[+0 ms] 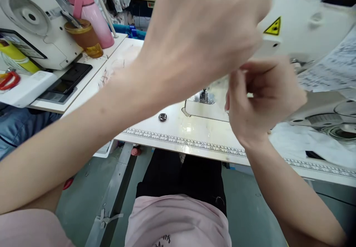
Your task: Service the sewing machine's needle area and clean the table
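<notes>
My left hand [205, 28] is raised high across the view in front of a white sewing machine [311, 28], back of the hand toward me. Its fingers curl away out of sight, and the hand is somewhat blurred. Just below and to the right, my right hand [264, 95] is closed, thumb and forefinger pressed together. Whatever either hand grips is hidden or too small to name. Beneath them lies the machine's shiny needle plate [203, 96]. A small dark metal bobbin-like piece [162, 117] rests on the white tabletop, left of the plate.
A printed ruler strip [180, 141] runs along the table's front edge. White cloth [303, 143] and a handwritten paper [330, 65] are at right. On the left are a second machine [27, 17], a pink bottle [94, 20], a brown cup [86, 37] and a phone [72, 77].
</notes>
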`<state>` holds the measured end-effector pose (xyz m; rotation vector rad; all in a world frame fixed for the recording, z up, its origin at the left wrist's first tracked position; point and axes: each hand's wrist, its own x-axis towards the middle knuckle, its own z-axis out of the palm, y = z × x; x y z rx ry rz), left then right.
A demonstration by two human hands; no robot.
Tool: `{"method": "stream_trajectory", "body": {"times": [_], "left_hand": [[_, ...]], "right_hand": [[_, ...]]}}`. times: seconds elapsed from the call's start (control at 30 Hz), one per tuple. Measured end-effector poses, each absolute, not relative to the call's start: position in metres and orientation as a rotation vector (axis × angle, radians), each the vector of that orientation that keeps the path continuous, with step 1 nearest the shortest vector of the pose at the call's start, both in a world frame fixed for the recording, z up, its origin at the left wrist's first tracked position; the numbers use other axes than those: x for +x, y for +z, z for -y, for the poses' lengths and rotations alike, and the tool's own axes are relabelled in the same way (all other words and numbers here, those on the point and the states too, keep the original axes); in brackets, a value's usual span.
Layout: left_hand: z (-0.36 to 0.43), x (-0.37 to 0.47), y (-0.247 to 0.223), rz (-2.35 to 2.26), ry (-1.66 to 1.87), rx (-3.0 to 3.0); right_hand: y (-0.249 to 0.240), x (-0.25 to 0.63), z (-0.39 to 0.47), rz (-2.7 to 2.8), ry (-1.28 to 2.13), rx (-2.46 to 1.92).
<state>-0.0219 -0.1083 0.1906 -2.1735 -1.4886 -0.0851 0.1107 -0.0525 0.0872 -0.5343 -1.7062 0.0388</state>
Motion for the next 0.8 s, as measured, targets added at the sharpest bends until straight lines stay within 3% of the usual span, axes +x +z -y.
{"method": "stream_trajectory", "body": {"times": [0.1, 0.27, 0.57, 0.8], "left_hand": [[0.123, -0.035, 0.164, 1.470, -0.149, -2.189], [0.138, -0.075, 0.115, 1.455, -0.383, -2.172], [0.181, -0.070, 0.095, 1.867, -0.903, -2.594], [0.186, -0.047, 0.082, 2.300, -1.300, -2.792]], "right_hand": [[0.079, 0.127, 0.076, 1.952, -0.059, -0.545], [0.048, 0.153, 0.113, 2.265, 0.147, -0.482], [0.051, 0.177, 0.116, 2.087, 0.222, -0.638], [0.047, 0.216, 0.128, 1.659, 0.655, -0.853]]}}
